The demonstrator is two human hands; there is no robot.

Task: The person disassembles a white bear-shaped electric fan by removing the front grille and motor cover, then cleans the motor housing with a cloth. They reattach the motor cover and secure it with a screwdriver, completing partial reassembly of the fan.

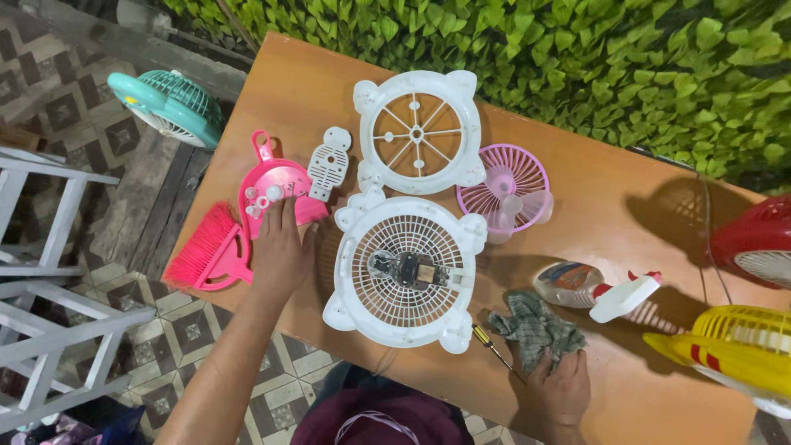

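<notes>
My left hand [280,247] rests flat on a pink dustpan [272,185] that holds a few small white parts, fingers close together. A pink brush [202,251] lies just left of it. A white fan housing with its motor and circuit board showing [405,270] lies face up in the middle of the wooden table [618,206]. Behind it lie a white front grille frame [418,132], a small white perforated plate [329,162] and a pink fan blade with its guard [512,191]. My right hand [560,387] presses on a grey checked cloth [534,327], beside a yellow-handled screwdriver [492,348].
A spray bottle [597,288] lies on its side right of the cloth. A yellow fan [733,350] and a red fan [758,239] sit at the right edge. A teal fan [169,103] is off the table's far left. White stools [49,272] stand on the tiled floor; a hedge runs behind.
</notes>
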